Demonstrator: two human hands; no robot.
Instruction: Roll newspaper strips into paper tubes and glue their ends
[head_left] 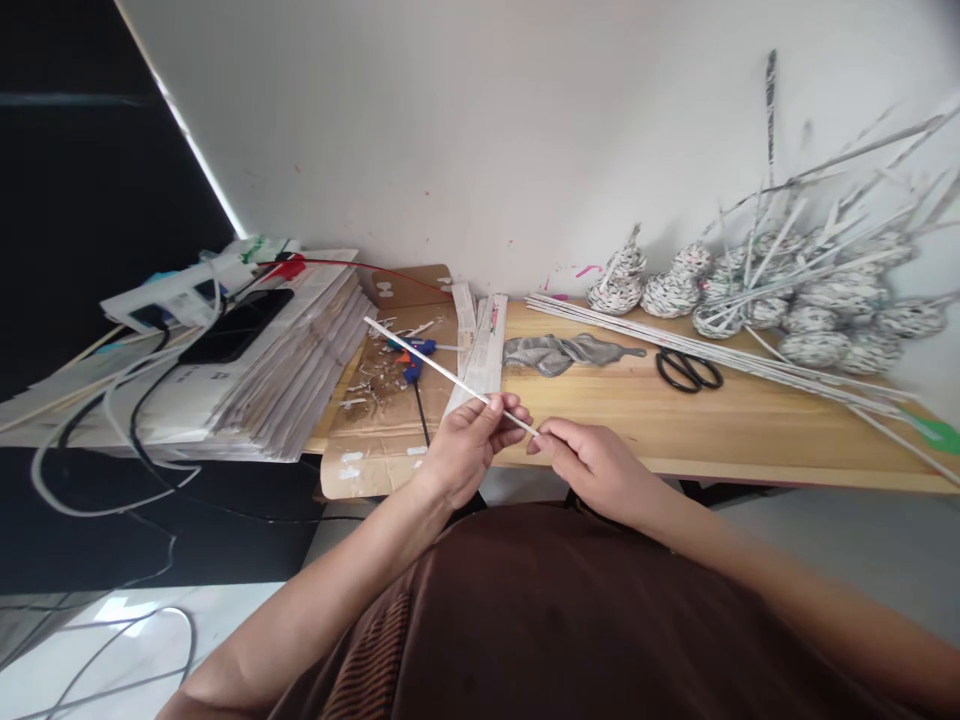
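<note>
Two bare hands work over a wooden tabletop (615, 425), holding a thin white paper tube (450, 376) above its front edge. The tube slants from its far tip, over a flattened cardboard sheet (375, 425), down to the right hand. The left hand (465, 445), palm partly up, has its grip closed lightly around the tube, thumb against fingers. The right hand (589, 455) pinches the near end, its grip closed between thumb and fingertips.

Beyond the hands lie a blue glue gun (422, 347) amid paper scraps on the cardboard, flat paper strips (492, 345), a crumpled grey cloth (551, 353) and black-handled scissors (690, 372). A bundle of long paper tubes (675, 337) stretches off to the right.

Behind the bundle, by the wall, sits a cluster of woven paper gourds (615, 290). Their rounded bodies look formed, though long loose ends jut from several, so those seem untrimmed. The held tube appears fully rolled, slim and straight, and is not joined to any gourd. At far left, a phone (236, 326) rests on a thick stack of paper sheets (300, 350).
</note>
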